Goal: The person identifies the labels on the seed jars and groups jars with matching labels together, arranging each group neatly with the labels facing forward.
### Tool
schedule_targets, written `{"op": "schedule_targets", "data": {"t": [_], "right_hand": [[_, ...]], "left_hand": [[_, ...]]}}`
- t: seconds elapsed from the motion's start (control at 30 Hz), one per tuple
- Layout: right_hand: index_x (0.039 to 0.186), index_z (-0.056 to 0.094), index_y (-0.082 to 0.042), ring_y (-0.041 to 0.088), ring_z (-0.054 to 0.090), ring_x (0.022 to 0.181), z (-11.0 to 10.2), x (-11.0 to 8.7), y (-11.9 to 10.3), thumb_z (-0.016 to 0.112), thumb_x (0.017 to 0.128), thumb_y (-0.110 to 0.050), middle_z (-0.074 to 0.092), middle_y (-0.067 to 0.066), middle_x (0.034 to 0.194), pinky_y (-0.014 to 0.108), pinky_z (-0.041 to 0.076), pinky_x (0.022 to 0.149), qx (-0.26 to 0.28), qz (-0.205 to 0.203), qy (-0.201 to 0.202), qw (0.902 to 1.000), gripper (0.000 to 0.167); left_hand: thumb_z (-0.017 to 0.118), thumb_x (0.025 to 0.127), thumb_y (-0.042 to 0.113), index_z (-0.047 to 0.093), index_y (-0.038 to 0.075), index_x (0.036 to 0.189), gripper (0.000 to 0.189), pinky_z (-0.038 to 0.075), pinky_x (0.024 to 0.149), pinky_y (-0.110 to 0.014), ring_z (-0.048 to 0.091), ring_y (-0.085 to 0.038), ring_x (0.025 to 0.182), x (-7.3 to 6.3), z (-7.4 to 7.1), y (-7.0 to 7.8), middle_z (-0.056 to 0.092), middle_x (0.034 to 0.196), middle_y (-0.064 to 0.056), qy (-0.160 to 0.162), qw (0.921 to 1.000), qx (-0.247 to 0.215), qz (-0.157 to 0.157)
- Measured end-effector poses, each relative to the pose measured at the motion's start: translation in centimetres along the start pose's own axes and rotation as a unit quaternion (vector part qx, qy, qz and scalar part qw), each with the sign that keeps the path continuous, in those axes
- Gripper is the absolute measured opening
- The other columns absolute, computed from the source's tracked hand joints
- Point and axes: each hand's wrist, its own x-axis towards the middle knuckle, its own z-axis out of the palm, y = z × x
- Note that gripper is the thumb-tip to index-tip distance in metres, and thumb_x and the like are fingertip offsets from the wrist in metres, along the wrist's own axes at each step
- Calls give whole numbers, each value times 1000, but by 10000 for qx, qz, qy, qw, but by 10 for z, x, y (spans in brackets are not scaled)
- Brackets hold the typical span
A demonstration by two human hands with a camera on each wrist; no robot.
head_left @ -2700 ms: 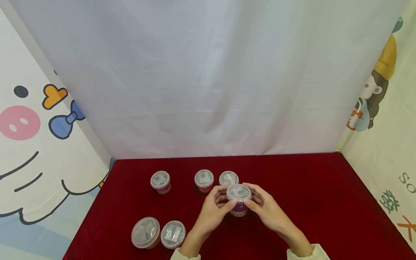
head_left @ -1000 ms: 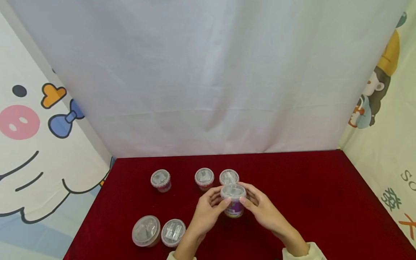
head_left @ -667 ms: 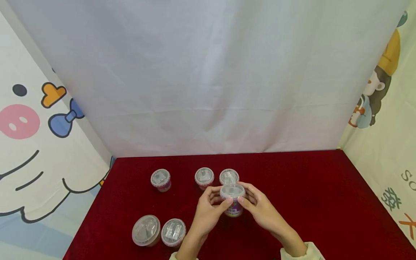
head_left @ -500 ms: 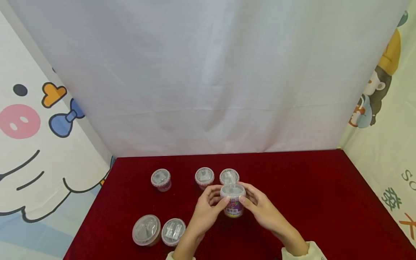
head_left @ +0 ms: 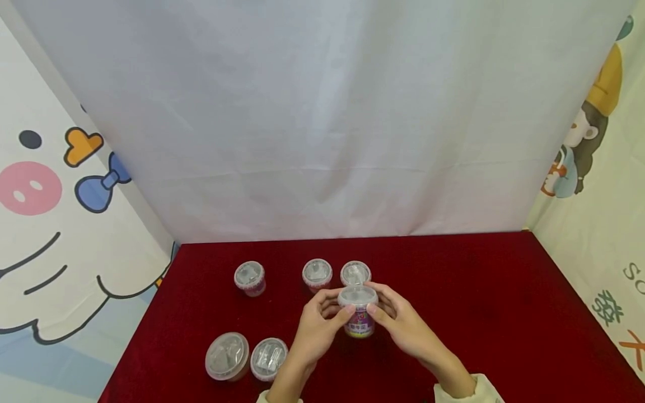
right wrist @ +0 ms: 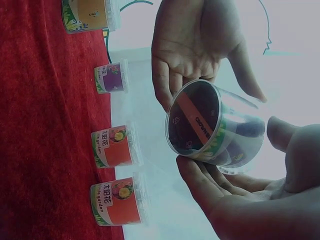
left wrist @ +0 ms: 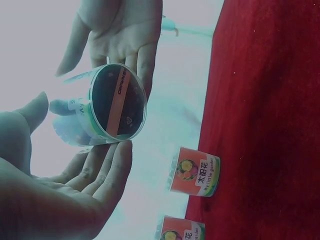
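Observation:
Both hands grip a clear lidded plastic tub point(head_left: 359, 324) with a purple label, up off the table near the middle of the head view. The left hand point(head_left: 313, 327) holds its left side and the right hand point(head_left: 406, 324) its right side. Both thumbs lie on the near side under the lid, and the other fingers reach round the sides. From below, the left wrist view shows the tub's base point(left wrist: 120, 102) with dark contents and an orange strip. The lid stays on, its top clear.
On the red cloth point(head_left: 478, 313) behind the hands stand three lidded tubs: a purple one point(head_left: 249, 280), an orange one point(right wrist: 114, 146) and another orange one point(right wrist: 117, 202). At front left are a wider tub point(head_left: 227, 358) and a smaller one point(head_left: 269, 361), close beside the left forearm.
The held tub has shifted a little left and been turned between the fingers, so its label's lettering now faces the head camera. Both hands moved left with it; the other tubs stayed put.

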Motion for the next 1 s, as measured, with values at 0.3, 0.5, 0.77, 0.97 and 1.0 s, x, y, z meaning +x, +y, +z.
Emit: {"op": "schedule_targets", "data": {"t": [0.3, 0.5, 0.77, 0.97, 1.0], "right_hand": [[160, 32, 5, 47, 46, 145, 4, 4, -4, 54, 113, -24, 43, 33, 158, 49, 47, 115, -44, -39, -60, 10000, 60], [160, 34, 6, 46, 48, 143, 9, 10, -13, 56, 112, -23, 43, 32, 158, 41, 51, 110, -2, -113, -251, 9996, 60], [160, 35, 5, 46, 50, 141, 23, 27, -26, 58, 111, -20, 45, 30, 157, 40, 52, 109, 86, -478, -524, 9974, 59], [160, 36, 3, 43, 52, 140, 39, 50, -40, 58, 111, -22, 47, 27, 156, 45, 51, 110, 60, -644, -738, 9952, 59], [160, 36, 2, 42, 53, 139, 41, 54, -42, 58, 111, -22, 47, 26, 156, 46, 51, 110, 51, -664, -777, 9947, 59]], "left_hand": [[73, 102, 25, 56, -2, 144, 52, 55, 91, -33, 67, -25, 112, -5, -12, 11, 69, 130, -17, -251, 9988, 406, 44], [75, 101, 23, 57, -2, 144, 52, 57, 88, -32, 68, -28, 114, -8, -25, 27, 69, 130, -18, -339, 9964, 760, 142], [75, 101, 19, 55, -3, 143, 51, 60, 92, -43, 64, -38, 124, -12, -54, 55, 66, 135, -22, -380, 9877, 1500, 224], [75, 101, 18, 55, 2, 144, 50, 59, 93, -39, 64, -34, 126, -9, -83, 65, 65, 137, -18, -371, 9848, 1691, 141], [75, 101, 19, 55, 3, 145, 51, 58, 93, -39, 63, -34, 126, -9, -89, 66, 65, 138, -17, -383, 9844, 1713, 124]]}}
